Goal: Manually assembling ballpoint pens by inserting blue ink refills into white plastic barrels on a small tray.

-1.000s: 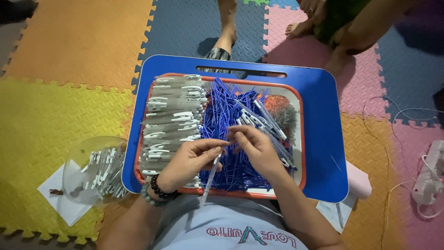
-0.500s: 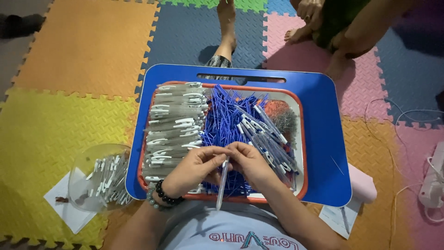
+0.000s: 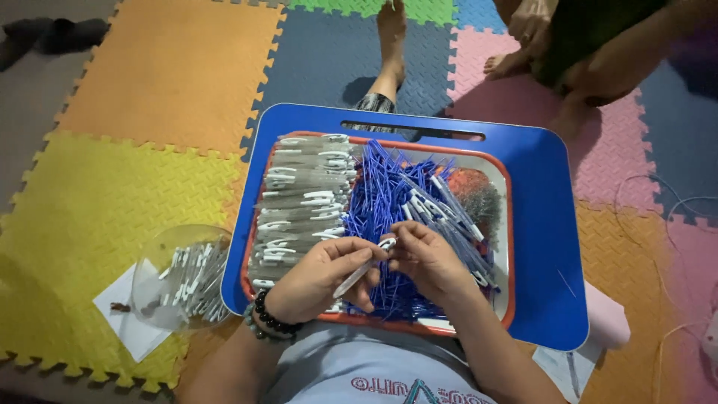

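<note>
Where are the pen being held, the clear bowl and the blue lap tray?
pen (image 3: 357, 274), head view, middle of its barrel
clear bowl (image 3: 153, 262), head view, left rim
blue lap tray (image 3: 542, 247), head view, bare right side

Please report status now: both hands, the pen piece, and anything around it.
Left hand and right hand both pinch one clear pen barrel over the orange tray. Blue refills heaped beneath, grey barrels stacked left. Nothing blocks the hands.
</note>
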